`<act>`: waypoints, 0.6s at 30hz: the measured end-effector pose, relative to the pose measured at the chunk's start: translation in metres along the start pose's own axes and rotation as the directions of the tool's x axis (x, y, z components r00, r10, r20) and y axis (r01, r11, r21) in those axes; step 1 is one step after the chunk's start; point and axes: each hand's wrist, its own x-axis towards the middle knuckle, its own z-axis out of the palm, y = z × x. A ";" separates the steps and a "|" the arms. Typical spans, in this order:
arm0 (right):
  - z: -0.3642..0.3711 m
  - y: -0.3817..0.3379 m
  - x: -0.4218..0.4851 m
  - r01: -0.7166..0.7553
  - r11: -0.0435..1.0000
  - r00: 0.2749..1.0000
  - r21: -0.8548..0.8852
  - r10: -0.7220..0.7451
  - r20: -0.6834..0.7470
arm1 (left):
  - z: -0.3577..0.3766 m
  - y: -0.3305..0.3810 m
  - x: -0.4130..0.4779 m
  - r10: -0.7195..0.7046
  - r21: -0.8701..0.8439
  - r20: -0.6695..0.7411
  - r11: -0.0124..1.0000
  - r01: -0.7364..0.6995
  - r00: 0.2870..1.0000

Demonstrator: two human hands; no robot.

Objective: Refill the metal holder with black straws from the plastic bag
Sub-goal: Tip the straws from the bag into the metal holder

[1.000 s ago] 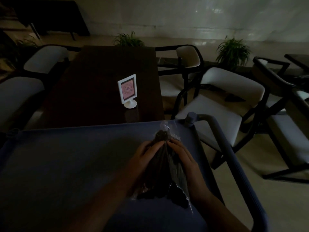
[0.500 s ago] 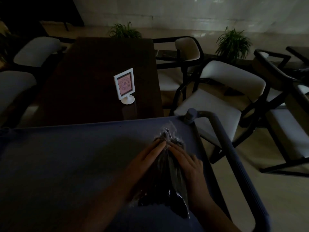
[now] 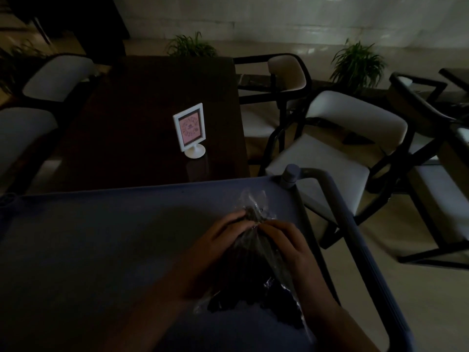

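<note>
Now both hands, left (image 3: 223, 246) and right (image 3: 284, 243), grip the clear plastic bag (image 3: 256, 265) full of black straws (image 3: 243, 278) on the grey-blue surface (image 3: 88, 240).

Plastic bag (image 3: 256, 262) on cart (image 3: 101, 237)

Head view, close above cart (image 3: 101, 237) — facing forward-down

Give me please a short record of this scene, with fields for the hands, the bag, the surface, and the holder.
left hand: left hand on the plastic bag, fingers at its far end
right hand: right hand pinching the bag's far end
bag: clear, full of black straws, lying flat
surface: grey cart top
holder: no metal holder in view
behind cart: framed sign on a dark table
</note>
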 end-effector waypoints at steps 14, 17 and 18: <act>-0.022 0.000 0.029 -0.005 0.994 0.984 -0.108 0.024 0.178 | -0.008 -0.020 0.036 0.082 0.185 0.045 0.979 -0.089 0.996; -0.024 0.000 0.033 0.044 0.999 0.998 -0.031 -0.043 0.055 | -0.011 -0.019 0.043 0.173 0.246 0.057 0.952 -0.182 0.983; -0.023 0.003 0.033 0.005 0.999 1.000 0.032 -0.006 0.023 | -0.014 -0.018 0.045 0.158 0.267 0.059 0.949 -0.168 0.986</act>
